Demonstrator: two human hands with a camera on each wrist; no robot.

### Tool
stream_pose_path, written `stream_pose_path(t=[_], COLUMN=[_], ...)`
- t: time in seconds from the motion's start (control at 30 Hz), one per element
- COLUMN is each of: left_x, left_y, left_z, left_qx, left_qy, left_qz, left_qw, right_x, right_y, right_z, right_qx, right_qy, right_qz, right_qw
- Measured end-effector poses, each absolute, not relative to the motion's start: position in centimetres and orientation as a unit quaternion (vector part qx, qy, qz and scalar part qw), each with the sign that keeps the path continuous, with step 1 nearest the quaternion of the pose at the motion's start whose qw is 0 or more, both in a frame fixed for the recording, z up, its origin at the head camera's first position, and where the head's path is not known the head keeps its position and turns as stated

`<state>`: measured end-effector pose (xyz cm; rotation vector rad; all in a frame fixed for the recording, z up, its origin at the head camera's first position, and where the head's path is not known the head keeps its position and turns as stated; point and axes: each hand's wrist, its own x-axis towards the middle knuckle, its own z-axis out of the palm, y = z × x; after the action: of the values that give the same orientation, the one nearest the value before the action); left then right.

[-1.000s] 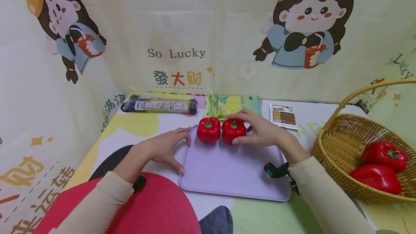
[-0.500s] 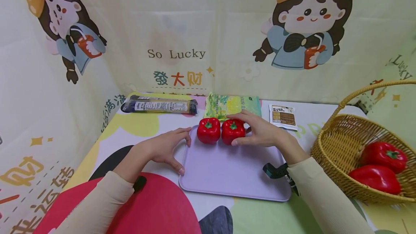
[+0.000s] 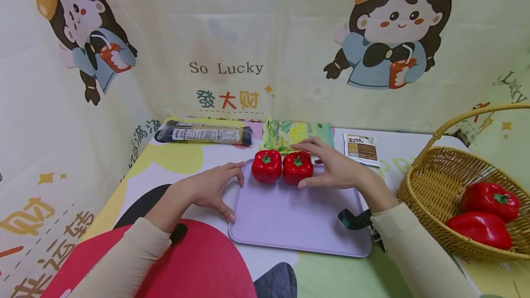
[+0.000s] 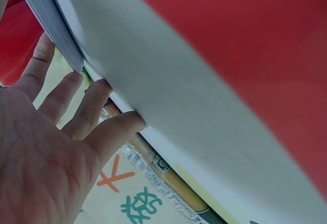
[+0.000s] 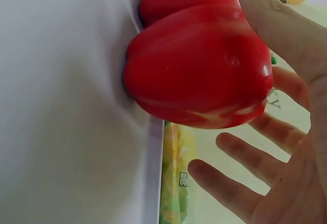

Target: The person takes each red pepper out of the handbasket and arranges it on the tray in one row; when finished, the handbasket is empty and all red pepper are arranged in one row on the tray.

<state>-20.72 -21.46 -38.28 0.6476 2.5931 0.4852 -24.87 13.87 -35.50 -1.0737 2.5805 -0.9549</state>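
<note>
Two red bell peppers with green stems stand side by side at the back of the lilac tray (image 3: 290,224). My right hand (image 3: 331,164) is spread loosely beside the right bell pepper (image 3: 297,169), its thumb in front and fingers behind. In the right wrist view, that pepper (image 5: 199,71) sits on the tray, with a gap between it and the palm. Left of it stands the other bell pepper (image 3: 266,167). At the tray's left rim is my left hand (image 3: 211,190), fingers spread and fingertips right at the edge, as the left wrist view also shows.
A wicker basket (image 3: 418,187) at the right holds a red bell pepper (image 3: 490,200) and another red pepper (image 3: 482,230). Behind the tray lie a long dark package (image 3: 207,133), a green-yellow packet (image 3: 298,134) and a small brown-white sachet (image 3: 361,148). A printed cloth hangs behind.
My right hand has loosened from the right pepper and drawn slightly to the right, thumb and fingers further off it. Both peppers and my left hand keep their places.
</note>
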Motion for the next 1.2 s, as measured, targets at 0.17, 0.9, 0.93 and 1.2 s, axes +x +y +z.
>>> stream_pose_path(t=[0.17,0.9,0.93,1.2], left_x=[-20.7,-20.7,-20.7,-20.8], left_y=[-21.4,-21.2,-21.2,-21.4], left_z=[-38.2,-38.1,-38.1,-38.3], left_qx=[0.23,0.237,0.238,0.233], left_qy=[0.932,0.931,0.932,0.933], left_qz=[0.178,0.176,0.176,0.175], left_qw=[0.215,0.212,0.212,0.212], right_x=[-24.7,-23.4,-23.3,-22.6], right_y=[14.4,18.7,18.9,20.5], right_z=[-35.5,-35.3,-35.2,-34.7], right_qx=[-0.361,-0.374,-0.372,-0.347], right_qy=[0.873,0.882,0.884,0.9], right_qz=[-0.316,-0.286,-0.282,-0.264], right_qw=[0.091,0.031,0.03,0.024])
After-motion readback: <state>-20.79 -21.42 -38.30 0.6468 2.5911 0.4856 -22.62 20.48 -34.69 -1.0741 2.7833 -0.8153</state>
